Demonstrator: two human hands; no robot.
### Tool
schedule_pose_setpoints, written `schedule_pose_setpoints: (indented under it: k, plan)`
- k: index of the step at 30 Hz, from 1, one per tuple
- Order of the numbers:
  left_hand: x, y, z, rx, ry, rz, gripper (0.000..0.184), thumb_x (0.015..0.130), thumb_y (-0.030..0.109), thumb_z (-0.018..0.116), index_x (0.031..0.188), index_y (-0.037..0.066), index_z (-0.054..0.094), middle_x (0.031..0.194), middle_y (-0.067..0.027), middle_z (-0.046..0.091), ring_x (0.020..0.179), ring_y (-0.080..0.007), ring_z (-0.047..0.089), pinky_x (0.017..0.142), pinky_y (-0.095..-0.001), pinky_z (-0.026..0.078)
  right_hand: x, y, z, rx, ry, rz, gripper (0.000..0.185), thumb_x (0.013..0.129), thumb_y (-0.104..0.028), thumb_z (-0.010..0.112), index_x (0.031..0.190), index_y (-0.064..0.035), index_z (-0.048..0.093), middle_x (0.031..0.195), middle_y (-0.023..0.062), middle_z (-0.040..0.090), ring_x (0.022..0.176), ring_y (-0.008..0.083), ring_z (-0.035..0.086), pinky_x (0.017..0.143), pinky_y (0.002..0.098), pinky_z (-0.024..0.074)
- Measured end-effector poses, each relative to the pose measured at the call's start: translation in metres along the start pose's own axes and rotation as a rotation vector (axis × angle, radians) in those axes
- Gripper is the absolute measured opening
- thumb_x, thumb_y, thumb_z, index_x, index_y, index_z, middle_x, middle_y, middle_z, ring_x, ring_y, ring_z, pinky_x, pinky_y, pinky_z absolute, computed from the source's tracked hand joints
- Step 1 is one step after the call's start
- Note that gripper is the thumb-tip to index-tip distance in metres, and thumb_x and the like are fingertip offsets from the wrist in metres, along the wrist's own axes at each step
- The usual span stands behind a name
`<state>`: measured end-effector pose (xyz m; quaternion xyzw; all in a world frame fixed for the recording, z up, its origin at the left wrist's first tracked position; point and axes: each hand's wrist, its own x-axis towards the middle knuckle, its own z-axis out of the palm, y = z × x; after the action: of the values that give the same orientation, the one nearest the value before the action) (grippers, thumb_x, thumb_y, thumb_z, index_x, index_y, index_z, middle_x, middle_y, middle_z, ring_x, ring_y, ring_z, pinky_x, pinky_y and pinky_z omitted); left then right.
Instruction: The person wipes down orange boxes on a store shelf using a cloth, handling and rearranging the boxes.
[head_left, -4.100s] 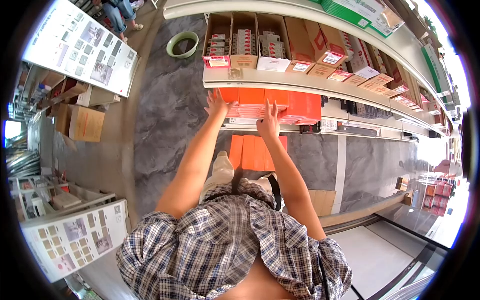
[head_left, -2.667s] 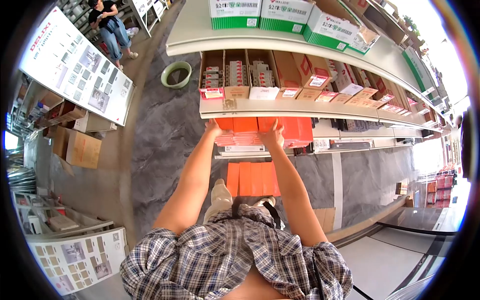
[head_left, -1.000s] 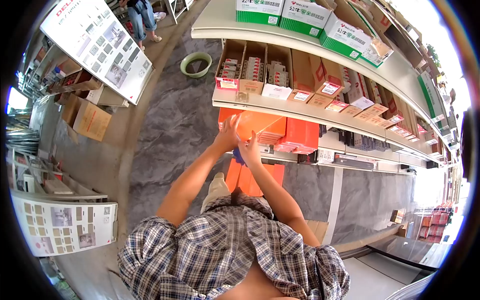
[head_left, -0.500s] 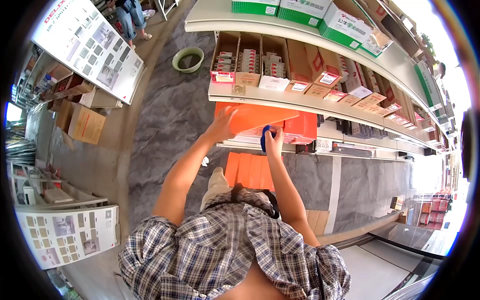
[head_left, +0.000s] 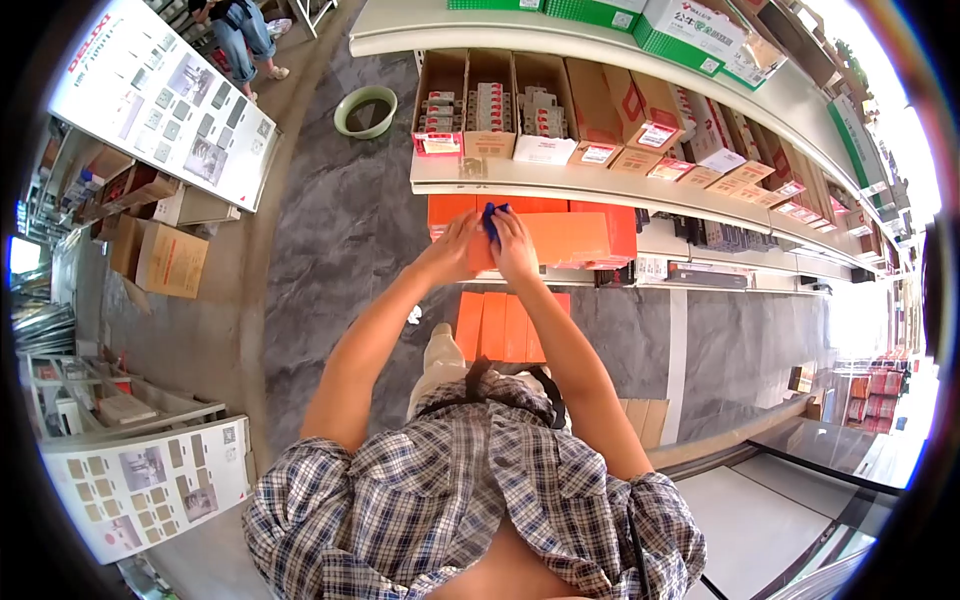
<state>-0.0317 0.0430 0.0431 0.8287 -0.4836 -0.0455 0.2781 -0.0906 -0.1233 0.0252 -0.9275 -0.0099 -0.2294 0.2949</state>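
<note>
A long orange box (head_left: 568, 238) lies across in front of the shelf, its broad face toward me. My left hand (head_left: 452, 250) grips its left end, fingers pointing up. Close beside it, my right hand (head_left: 514, 248) is closed on a blue cloth (head_left: 490, 218) and presses it against the box near that same end. Part of the cloth is hidden under the fingers. Behind, more orange boxes (head_left: 618, 222) sit on the lower shelf. Below my hands, several orange boxes (head_left: 493, 325) stand side by side near the floor.
Above the hands runs a shelf edge (head_left: 560, 185) carrying open cartons (head_left: 490, 105) of small parts. Higher up are green-and-white boxes (head_left: 690, 35). A green basin (head_left: 366, 112) stands on the floor at left. A person (head_left: 240, 45) is at the upper left, near display boards (head_left: 165, 95).
The box has turned from a tilt to nearly level, its face now toward me. My right hand has moved up and left with the blue cloth, from beneath the box onto it.
</note>
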Motion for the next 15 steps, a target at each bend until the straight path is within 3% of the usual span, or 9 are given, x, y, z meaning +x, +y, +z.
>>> schedule_pose_setpoints:
  k: [2,4,9,12,15]
  plan:
    - [0.003,-0.007,0.006,0.002,0.038,0.061,0.109,0.063,0.03,0.076,0.138,0.001,0.002,0.139,-0.0241,0.019,0.13,-0.0393,0.022,0.1,-0.048,0.034,-0.003,0.018,-0.005,-0.022,0.031,0.035,0.042,0.07,0.003,0.052,0.112,-0.0023,0.054,0.12,0.0151,0.05,0.118,0.0349,0.04,0.1,0.0404,0.0342]
    - [0.006,-0.002,0.001,-0.036,0.0,-0.054,0.111,0.064,0.034,0.077,0.139,0.004,0.001,0.14,-0.0236,0.016,0.13,-0.04,0.02,0.101,-0.05,0.032,-0.006,0.036,-0.019,-0.029,0.105,0.146,0.043,0.071,0.005,0.047,0.113,-0.0006,0.053,0.121,0.016,0.05,0.117,0.0355,0.042,0.1,0.0405,0.0349]
    - [0.008,0.001,-0.003,-0.121,0.018,-0.052,0.112,0.063,0.034,0.078,0.139,0.005,0.002,0.139,-0.0223,0.017,0.128,-0.0416,0.024,0.1,-0.0505,0.032,-0.016,0.079,-0.031,-0.161,0.22,0.385,0.042,0.074,-0.002,0.048,0.116,0.004,0.05,0.121,0.0214,0.049,0.115,0.0365,0.043,0.1,0.04,0.0345]
    - [0.01,0.004,-0.005,-0.112,-0.035,-0.101,0.113,0.061,0.03,0.079,0.139,0.005,0.001,0.138,-0.0217,0.018,0.127,-0.0401,0.025,0.1,-0.0498,0.032,-0.012,0.057,-0.021,-0.181,0.225,0.34,0.041,0.075,-0.004,0.049,0.115,0.0041,0.051,0.121,0.0216,0.048,0.115,0.0365,0.044,0.1,0.0396,0.0351]
    - [0.012,0.002,-0.001,-0.184,-0.014,-0.08,0.116,0.059,0.026,0.08,0.139,0.005,0.0,0.139,-0.0217,0.016,0.128,-0.0397,0.024,0.102,-0.0473,0.03,-0.005,0.019,-0.002,0.004,0.034,0.155,0.04,0.078,-0.013,0.054,0.116,0.0023,0.05,0.121,0.0195,0.049,0.116,0.0343,0.044,0.098,0.0386,0.0373]
